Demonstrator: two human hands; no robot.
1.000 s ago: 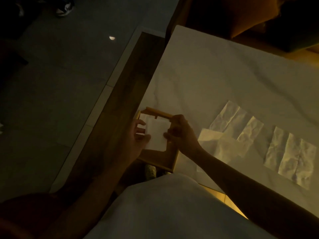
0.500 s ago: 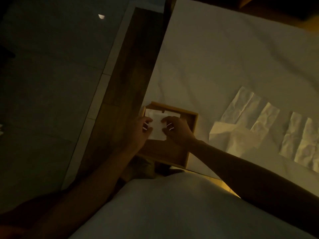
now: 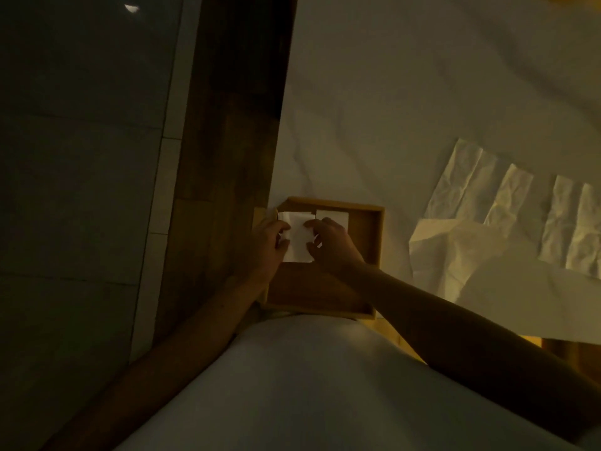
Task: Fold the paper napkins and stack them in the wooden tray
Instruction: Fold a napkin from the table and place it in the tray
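A square wooden tray (image 3: 377,236) sits at the left edge of the white-covered table. Inside its far left corner lies a folded white napkin (image 3: 297,240). My left hand (image 3: 265,247) pinches its left side and my right hand (image 3: 331,244) pinches its right side, fingers pressing on it. A second small folded napkin (image 3: 332,216) shows just behind my right hand, against the tray's far wall. Unfolded creased napkins (image 3: 481,190) (image 3: 575,229) lie spread on the table to the right.
A larger smooth white sheet (image 3: 455,255) lies between the tray and the creased napkins. A dark wooden strip (image 3: 227,125) and grey floor tiles (image 3: 81,190) run along the table's left edge. My white-clothed torso (image 3: 309,385) fills the bottom of the view.
Both hands lowered the folded napkin from above the tray's rim down into its far left corner. The view shifted, bringing the tray closer to the centre.
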